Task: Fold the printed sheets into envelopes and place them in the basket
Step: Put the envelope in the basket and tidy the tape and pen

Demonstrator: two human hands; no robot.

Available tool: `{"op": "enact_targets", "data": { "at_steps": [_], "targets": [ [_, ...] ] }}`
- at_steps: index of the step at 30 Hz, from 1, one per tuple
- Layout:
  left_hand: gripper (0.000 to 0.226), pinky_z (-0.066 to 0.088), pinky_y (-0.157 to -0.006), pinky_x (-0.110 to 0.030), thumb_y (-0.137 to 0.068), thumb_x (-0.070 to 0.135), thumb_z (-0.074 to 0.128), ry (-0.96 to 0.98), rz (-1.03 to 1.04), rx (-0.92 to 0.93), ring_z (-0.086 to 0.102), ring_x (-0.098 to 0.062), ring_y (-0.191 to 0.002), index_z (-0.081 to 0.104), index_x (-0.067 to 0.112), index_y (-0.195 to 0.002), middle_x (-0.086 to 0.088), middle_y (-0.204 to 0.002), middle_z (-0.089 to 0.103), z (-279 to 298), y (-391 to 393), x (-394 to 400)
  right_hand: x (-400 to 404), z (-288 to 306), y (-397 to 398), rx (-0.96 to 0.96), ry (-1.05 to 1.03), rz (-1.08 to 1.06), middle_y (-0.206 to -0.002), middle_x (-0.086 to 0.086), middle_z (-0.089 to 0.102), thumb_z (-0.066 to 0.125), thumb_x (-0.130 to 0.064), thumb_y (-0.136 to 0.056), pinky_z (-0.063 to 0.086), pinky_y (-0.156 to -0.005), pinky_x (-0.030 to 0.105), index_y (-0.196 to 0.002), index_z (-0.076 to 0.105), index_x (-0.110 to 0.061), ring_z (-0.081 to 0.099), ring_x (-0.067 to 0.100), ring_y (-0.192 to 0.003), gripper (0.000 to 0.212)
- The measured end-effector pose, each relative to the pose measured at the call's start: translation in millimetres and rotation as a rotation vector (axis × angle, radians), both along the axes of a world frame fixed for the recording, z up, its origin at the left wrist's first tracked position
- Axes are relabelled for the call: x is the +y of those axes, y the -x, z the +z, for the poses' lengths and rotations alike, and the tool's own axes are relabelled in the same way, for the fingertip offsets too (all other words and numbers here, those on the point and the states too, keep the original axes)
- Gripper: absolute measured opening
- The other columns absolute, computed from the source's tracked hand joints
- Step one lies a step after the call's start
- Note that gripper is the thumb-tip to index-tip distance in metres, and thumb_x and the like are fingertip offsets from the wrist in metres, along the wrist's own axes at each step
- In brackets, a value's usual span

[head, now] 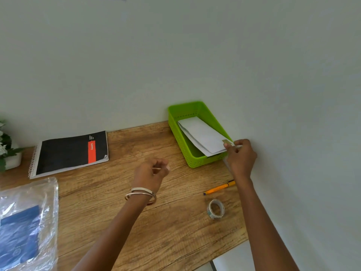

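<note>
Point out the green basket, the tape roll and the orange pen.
green basket (pixel 176 133), head view, left wall.
tape roll (pixel 210 210), head view, outer band.
orange pen (pixel 218 189), head view, mid barrel.

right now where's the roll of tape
In the head view the roll of tape stands on the wooden desk, right of centre, just below the orange pen.

Upper right: bright green basket (pixel 180 141) with perforated walls, holding a white envelope (pixel 203 136). Left: black notebook (pixel 72 151) with an orange-red stripe. Lower left: clear bag (pixel 29 222) over blue contents. Right: orange pen (pixel 219 187). Brown wood-grain table (pixel 156 231).
</note>
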State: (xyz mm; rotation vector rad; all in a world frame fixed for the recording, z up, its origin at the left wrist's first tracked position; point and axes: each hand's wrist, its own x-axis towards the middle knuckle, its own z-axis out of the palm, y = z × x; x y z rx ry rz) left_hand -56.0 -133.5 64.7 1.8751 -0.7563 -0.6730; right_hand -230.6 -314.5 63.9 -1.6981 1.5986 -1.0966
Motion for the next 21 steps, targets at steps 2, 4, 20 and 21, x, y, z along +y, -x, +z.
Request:
{"op": "enact_targets", "data": {
  "at_steps": [2, 4, 20, 21],
  "targets": [
    [0.019, 0.044, -0.064, -0.011, -0.076, 0.021, 0.075, -0.015, -0.118, -0.047, 0.061, 0.001, -0.077, 0.067, 0.023, -0.093, 0.011, -0.087, 0.067, -6, 19, 3, 12, -5, 15, 0.063, -0.011, -0.039, -0.075, 0.010, 0.066, 0.072, -0.026, -0.082, 0.042, -0.067, 0.028, -0.082, 0.062, -0.006, 0.061, 0.026, -0.073, 0.022],
    [0.033, 0.044, -0.070, -0.013, -0.070, 0.029, 0.079, -0.054, -0.283, -0.114, 0.059, -0.005, -0.084, 0.066, 0.026, -0.100, 0.013, -0.094, 0.065, -18, 40, 4, 23, -20, 31, 0.163, -0.116, -0.051, -0.071, 0.010, 0.065, 0.071, -0.034, -0.083, 0.039, -0.067, 0.030, -0.073, 0.062, -0.007, 0.063, 0.033, -0.079, 0.030],
    [0.053, 0.021, -0.087, -0.036, -0.067, 0.054, 0.066, -0.252, -0.285, -0.474, 0.042, -0.017, -0.111, 0.053, 0.035, -0.114, 0.011, -0.114, 0.051, -77, 121, -8, 47, -65, 48, 0.382, -0.435, -0.006, -0.082, 0.012, 0.066, 0.069, -0.040, -0.081, 0.038, -0.059, 0.027, -0.084, 0.061, -0.005, 0.064, 0.032, -0.083, 0.036],
    [0.051, 0.019, -0.085, -0.034, -0.067, 0.053, 0.066, -0.231, -0.238, -0.452, 0.043, -0.016, -0.110, 0.054, 0.034, -0.113, 0.011, -0.113, 0.051, -78, 118, -7, 48, -64, 49, 0.385, -0.434, -0.005, -0.079, 0.011, 0.065, 0.068, -0.036, -0.082, 0.037, -0.057, 0.027, -0.082, 0.061, -0.004, 0.064, 0.031, -0.080, 0.033]
  ]
}}
